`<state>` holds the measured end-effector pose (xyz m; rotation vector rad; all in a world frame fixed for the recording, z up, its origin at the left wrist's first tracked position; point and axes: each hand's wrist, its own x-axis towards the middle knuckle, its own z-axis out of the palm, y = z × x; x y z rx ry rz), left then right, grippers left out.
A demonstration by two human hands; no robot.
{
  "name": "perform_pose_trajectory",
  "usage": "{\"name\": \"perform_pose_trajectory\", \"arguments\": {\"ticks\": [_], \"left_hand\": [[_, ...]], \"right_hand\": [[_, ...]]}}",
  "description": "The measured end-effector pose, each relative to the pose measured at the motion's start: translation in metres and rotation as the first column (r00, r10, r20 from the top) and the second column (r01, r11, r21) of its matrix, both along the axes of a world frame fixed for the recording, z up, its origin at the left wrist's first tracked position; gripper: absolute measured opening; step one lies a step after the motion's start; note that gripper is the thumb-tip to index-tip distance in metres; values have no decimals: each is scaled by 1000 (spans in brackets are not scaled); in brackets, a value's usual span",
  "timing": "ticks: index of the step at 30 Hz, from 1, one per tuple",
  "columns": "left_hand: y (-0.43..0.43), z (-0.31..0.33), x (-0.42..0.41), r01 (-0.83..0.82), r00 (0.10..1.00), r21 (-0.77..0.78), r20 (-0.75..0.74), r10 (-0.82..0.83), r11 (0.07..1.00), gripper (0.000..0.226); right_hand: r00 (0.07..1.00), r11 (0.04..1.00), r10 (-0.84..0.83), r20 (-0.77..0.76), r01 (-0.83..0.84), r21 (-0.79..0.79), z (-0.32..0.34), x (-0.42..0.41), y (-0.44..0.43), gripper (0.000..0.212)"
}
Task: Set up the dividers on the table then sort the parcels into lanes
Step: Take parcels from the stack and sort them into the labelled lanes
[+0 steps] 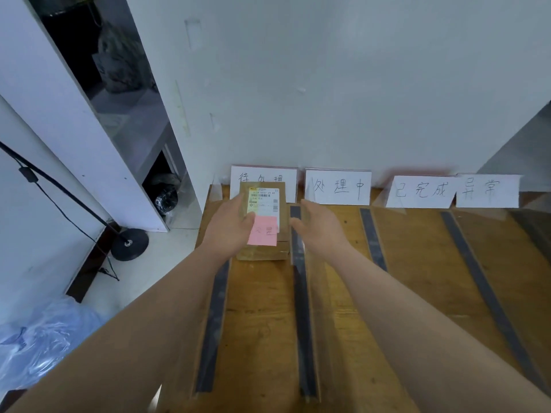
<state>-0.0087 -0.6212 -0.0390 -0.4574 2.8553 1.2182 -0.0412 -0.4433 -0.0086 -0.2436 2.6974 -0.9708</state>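
Midway up the worktop (417,263), in the leftmost lane between dark dividers (299,293), grips a parcel (268,201) with the left hand (229,231), thumb on top beside its pink note (264,238), over a second box (259,254). Holds the right hand (320,231) spread and empty just beside, probably to steady it. Farther back, faces the first lane sign (262,174), likely the note's match.

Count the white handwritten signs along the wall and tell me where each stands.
4, in a row against the wall: leftmost sign, partly behind the held parcel; second sign beside it; third sign further right; rightmost sign next to it. None seems hidden.
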Motion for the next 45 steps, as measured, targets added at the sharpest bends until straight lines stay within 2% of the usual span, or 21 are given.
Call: {"name": "perform_pose_trajectory", "arguments": {"ticks": [3, 9, 12, 17, 21, 26, 31, 36, 40, 45], "left_hand": [[21, 40, 13, 67, 996, -183, -51, -78, 981, 49], [113, 113, 51, 171, 960, -337, -156, -234, 926, 47], [175, 130, 67, 240, 932, -325, -185, -311, 915, 46], [298, 145, 96, 352, 867, -308, -249, -432, 884, 47], [406, 153, 121, 433, 797, -305, -311, -518, 849, 45], [540, 149, 141, 527, 731, -297, -320, -603, 796, 49], [646, 147, 150, 645, 647, -275, -300, -701, 713, 51], [737, 159, 141, 705, 586, -271, -299, -753, 656, 49], [806, 160, 116, 766, 569, -187, -249, -784, 615, 51], [878, 155, 83, 803, 572, -93, -157, -805, 589, 57]], "right_hand": [[995, 997, 36, -98, -29, 68, 29, 15, 33, 50], [975, 993, -39, -221, 63, 102, 78, 61, 129, 51], [959, 980, -88, -270, 132, 149, 100, 93, 193, 47], [898, 950, -210, -386, 281, 134, 116, 148, 315, 52], [863, 912, -310, -400, 388, 132, 123, 193, 425, 52], [820, 848, -387, -423, 496, 187, 131, 240, 556, 50], [732, 759, -549, -403, 639, 127, 132, 274, 660, 50], [612, 642, -708, -353, 766, 40, 139, 279, 750, 51], [523, 550, -791, -316, 835, 7, 136, 259, 823, 53], [468, 496, -853, -231, 864, -82, 129, 226, 889, 46]]}}
